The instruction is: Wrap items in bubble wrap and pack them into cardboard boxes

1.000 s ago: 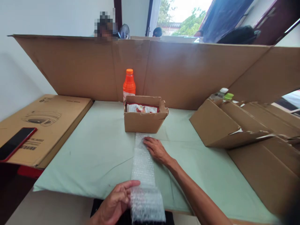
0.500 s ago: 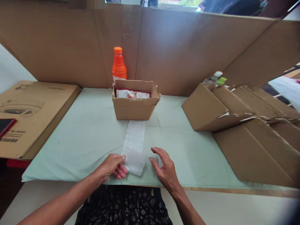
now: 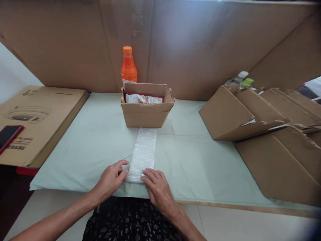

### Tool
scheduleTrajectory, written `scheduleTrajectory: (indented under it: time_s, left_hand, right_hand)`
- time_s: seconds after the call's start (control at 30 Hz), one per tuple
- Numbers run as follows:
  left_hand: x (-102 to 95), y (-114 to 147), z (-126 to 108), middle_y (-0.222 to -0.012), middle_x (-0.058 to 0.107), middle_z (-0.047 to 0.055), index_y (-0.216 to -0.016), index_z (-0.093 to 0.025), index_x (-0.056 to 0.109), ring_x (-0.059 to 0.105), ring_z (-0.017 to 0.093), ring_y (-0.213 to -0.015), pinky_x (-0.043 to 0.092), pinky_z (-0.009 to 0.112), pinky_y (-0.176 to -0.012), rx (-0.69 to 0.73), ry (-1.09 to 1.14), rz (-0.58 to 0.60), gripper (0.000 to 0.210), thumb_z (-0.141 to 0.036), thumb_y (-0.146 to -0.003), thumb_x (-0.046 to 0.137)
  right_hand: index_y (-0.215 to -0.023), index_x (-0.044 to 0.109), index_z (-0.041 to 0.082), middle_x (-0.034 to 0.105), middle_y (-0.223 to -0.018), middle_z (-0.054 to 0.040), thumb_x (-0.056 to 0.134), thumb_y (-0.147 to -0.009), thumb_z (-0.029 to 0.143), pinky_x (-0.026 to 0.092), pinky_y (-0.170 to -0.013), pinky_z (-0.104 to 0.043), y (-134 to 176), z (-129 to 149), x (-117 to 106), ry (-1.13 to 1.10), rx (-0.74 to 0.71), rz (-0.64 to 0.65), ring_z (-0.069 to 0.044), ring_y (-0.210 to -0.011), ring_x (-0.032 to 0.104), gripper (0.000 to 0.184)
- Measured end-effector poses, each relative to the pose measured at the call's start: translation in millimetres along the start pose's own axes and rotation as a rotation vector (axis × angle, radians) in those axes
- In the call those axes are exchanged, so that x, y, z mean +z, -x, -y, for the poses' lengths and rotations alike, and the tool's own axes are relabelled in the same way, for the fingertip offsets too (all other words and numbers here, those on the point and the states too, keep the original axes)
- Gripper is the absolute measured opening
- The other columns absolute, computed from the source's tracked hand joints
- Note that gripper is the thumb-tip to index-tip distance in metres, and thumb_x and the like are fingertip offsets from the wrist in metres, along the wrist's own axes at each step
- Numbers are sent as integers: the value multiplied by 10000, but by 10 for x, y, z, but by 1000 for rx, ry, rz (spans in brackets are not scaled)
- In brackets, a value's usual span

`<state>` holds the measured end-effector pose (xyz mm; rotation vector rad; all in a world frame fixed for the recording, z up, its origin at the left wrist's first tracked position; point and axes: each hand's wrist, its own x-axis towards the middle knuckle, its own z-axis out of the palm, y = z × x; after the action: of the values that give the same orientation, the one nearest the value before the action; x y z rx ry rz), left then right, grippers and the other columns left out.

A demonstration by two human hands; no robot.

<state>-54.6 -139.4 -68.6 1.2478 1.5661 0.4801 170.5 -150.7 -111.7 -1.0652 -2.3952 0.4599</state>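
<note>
A long strip of bubble wrap (image 3: 144, 150) lies flat on the pale green cloth, its far end touching or just in front of a small cardboard box (image 3: 146, 115). My left hand (image 3: 112, 177) is at the strip's near left edge, thumb and index finger apart, holding nothing that I can see. Over the near right corner, my right hand (image 3: 159, 189) rests with its fingers stretched out on the wrap. In the box is a white packet (image 3: 144, 99) with a reddish print, partly hidden by the front wall.
An orange bottle (image 3: 129, 68) stands behind the small box, against a cardboard wall (image 3: 188, 50). On the left lies a flat carton (image 3: 55, 110) with a red-edged phone (image 3: 10, 137) on it. Several cardboard compartments (image 3: 225, 113) holding bottles stand at the right.
My right hand has moved left and down onto the wrap's near end. My left hand has let go of the wrap's left edge and shifted slightly left. The view has tilted down.
</note>
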Motion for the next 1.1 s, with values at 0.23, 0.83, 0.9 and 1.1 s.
scheduleTrajectory:
  time_s: [0.23,0.83,0.9,1.1]
  left_hand:
    - [144,89,189,-1064,726,85,-1166,-219,660,628,248,-977,486,425,-883,610,-485,-84,347,-123,-880,488]
    - [180,67,272,-965,710,73,-1152,-187,637,610,220,-908,493,375,-822,653,-404,-289,248,-189,-942,506]
    - [187,-44,260,-987,709,88,-1146,-180,645,608,236,-912,495,395,-827,581,-421,-358,247,-215,-927,536]
    - [118,-136,229,-1061,665,100,-1153,-183,643,594,261,-1020,478,443,-931,426,-177,-442,292,-301,-893,580]
  right_hand:
    - [-1128,643,228,729,-1025,-50,486,-960,143,538,-847,-343,-89,-32,-95,-285,137,-41,-186,-937,674,245]
    - [-1241,600,235,702,-1148,-77,518,-974,240,492,-911,-427,-249,-1,-289,-148,155,100,-234,-1039,633,279]
    - [-1258,591,225,638,-1269,-119,533,-951,221,485,-924,-455,-242,11,-263,-54,163,14,-268,-1129,592,313]
    - [-1225,624,224,662,-1244,-122,620,-866,144,497,-860,-476,-342,-44,-72,89,70,52,-307,-1075,601,368]
